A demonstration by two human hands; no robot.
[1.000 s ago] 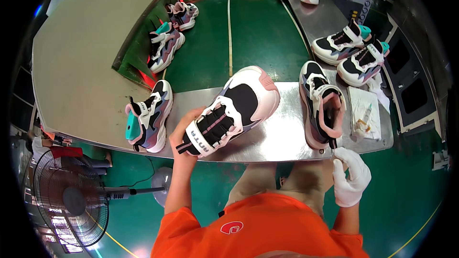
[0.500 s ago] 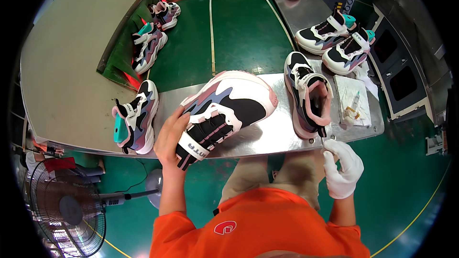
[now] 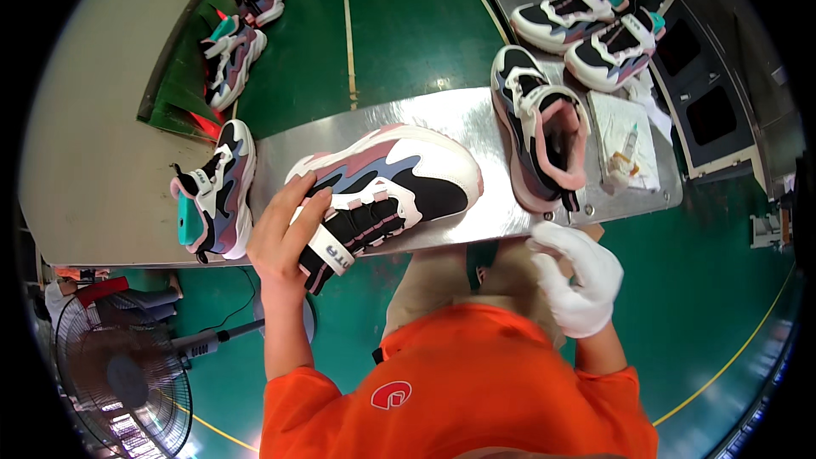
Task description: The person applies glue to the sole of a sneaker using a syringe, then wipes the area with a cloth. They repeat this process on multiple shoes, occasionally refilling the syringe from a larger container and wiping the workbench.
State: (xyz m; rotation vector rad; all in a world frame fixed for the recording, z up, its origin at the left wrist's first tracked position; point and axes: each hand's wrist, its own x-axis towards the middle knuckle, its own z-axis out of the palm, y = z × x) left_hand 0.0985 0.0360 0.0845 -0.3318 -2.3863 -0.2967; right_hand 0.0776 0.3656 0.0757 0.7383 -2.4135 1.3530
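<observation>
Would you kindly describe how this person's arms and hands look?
The left hand is bare; the right hand wears a white glove reaching the wrist. Both forearms are bare below short orange sleeves, with no cables or markings visible on them.

**Orange S/S tee, 1 wht glove**

Tee (image 3: 484, 391) = bright orange, plain weave n/a at this res., w/ short sleeves (image 3: 299, 399) in same colour. Chest logo (image 3: 391, 394) on L side: sm. rounded red badge, thin wht outline. Sm. blk bit (image 3: 378, 355) at L hem, too tiny to ID. Legwear (image 3: 433, 280) = beige/khaki, length unclear. R hand (image 3: 582, 276): plain wht glove (image 3: 595, 293), ends approx. at wrist. L hand (image 3: 285, 229): bare, no glove. Both forearms (image 3: 285, 331) uncovered below sleeves.
</observation>
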